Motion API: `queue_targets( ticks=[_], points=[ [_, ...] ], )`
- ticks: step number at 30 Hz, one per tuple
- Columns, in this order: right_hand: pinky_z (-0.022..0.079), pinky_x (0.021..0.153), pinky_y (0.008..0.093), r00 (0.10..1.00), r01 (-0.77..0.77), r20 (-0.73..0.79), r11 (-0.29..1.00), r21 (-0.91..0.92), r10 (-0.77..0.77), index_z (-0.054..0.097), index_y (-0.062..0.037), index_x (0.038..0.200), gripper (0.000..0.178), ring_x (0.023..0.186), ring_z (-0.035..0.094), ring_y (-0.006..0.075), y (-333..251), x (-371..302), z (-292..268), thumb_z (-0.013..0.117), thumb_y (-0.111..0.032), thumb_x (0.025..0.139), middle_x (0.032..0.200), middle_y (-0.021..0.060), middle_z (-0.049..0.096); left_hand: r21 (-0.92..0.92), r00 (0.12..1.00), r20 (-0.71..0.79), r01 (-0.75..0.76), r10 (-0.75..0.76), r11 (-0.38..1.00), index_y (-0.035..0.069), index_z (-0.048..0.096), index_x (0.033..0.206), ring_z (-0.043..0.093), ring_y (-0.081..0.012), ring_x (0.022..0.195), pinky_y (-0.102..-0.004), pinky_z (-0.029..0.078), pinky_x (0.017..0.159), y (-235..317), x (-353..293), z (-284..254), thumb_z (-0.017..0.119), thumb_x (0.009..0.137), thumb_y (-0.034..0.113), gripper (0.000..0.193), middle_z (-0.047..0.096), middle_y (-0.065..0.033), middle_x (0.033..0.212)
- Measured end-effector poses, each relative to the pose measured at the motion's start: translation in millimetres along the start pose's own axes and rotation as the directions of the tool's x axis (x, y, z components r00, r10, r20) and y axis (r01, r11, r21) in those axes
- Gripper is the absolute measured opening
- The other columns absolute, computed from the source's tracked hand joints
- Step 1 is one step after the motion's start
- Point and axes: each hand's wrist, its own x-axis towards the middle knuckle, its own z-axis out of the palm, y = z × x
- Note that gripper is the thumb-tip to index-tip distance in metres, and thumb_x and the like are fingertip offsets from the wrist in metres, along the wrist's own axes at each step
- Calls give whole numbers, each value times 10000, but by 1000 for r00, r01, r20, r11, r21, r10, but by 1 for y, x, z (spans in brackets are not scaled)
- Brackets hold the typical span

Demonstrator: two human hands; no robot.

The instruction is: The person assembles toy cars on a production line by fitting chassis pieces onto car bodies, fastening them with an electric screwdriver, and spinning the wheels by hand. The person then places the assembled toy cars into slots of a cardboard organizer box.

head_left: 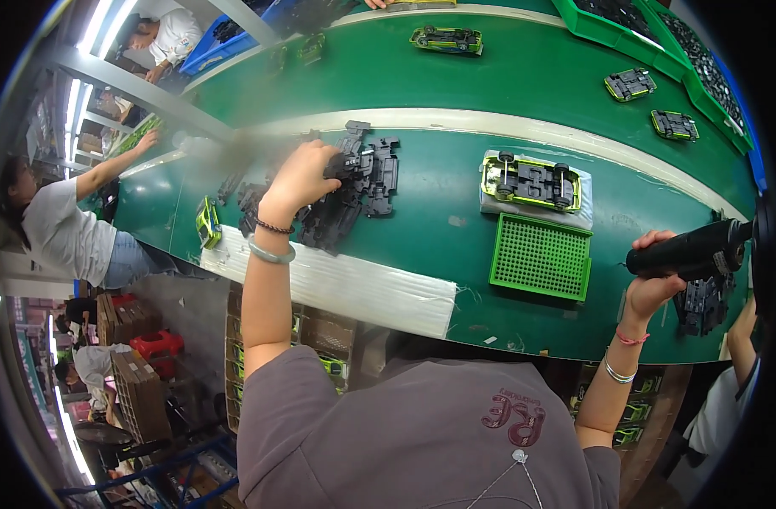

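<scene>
My left hand (307,176) reaches into a pile of black plastic toy car chassis parts (378,178), fingers curled on one of them; the hand hides part of it. My right hand (657,276) is wrapped round the thick black body of an electric screwdriver (692,248), held roughly level over the right side of the bench. Between my hands, a yellow-green toy car (530,183) lies wheels up on a pale block (585,204). Just in front of it is a green tray (541,258) with rows of small holes.
More black chassis parts (702,307) lie below the screwdriver. Another toy car (208,222) rests beside a white padded strip (362,293). Across a white rail (456,119), upturned cars (446,40) sit on the green belt, with green bins (625,34) behind. Co-workers (61,220) stand nearby.
</scene>
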Motion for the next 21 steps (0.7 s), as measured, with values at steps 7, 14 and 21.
queue_targets(
  ticks=[7,14,21],
  points=[
    [435,701,309,1000,1,-4,1000,-9,-1,488,12,977,920,747,499,193,1,-2,-1,433,-846,648,811,98,502,-387,992,-114,9,-57,922,17,576,1084,568,-277,991,-337,437,866,-1,2,-9,770,657,183,497,612,-132,1066],
    [469,628,311,992,119,-38,993,23,-118,481,45,978,858,703,544,189,2,-2,4,459,-775,727,839,113,521,-900,975,-157,-74,-160,430,-18,507,1190,547,-201,1046,-331,420,920,-9,14,-1,711,747,103,502,582,-114,1144],
    [465,601,292,991,130,-19,991,-34,-131,523,59,947,862,657,560,165,-5,-2,12,475,-771,723,747,99,558,-743,962,-271,-189,-30,642,-16,566,1169,594,-203,963,-309,465,824,81,36,-12,725,749,98,463,615,-132,1125]
  ],
)
